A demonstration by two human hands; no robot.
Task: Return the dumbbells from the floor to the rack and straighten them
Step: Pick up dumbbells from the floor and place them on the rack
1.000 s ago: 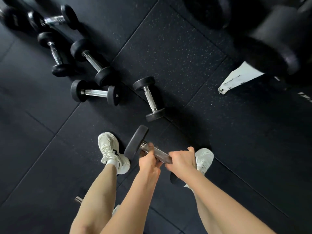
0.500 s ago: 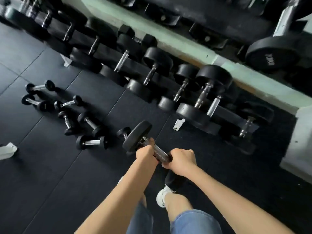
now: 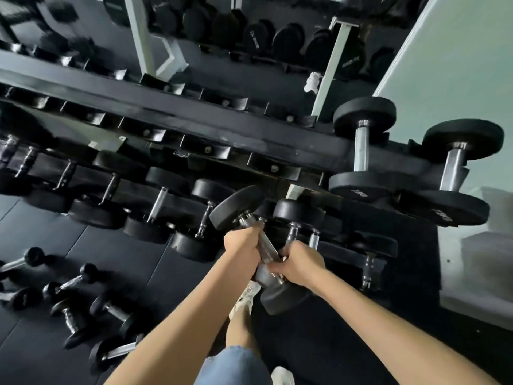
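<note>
1. A black-headed dumbbell (image 3: 267, 247) is held in the air at the middle of the view. It is tilted, with one head toward 11 o'clock and the other toward 5 o'clock, clear of the floor (image 3: 116, 262) and not set on the rack (image 3: 194, 126).
2. Its chrome handle is gripped by both hands. The left hand (image 3: 241, 245) is curled tightly round the upper part, and the right hand (image 3: 301, 263) is wrapped round the lower part, just beside the lower head.
3. Directly behind it, from 9 to 2 o'clock, the rack's lower tier is filled by a row of racked dumbbells (image 3: 155, 207). The raised head is seen in front of this row.
4. Along the upper beam a line of cradles (image 3: 205, 150) is seen. At 2 o'clock two large dumbbells (image 3: 361, 151) are laid across the upper tier.
5. At 8 o'clock, small dumbbells (image 3: 72, 320) are scattered on the floor, well apart from the hands.
6. At 6 o'clock, a white shoe (image 3: 245, 300) is seen under the held weight.
</note>
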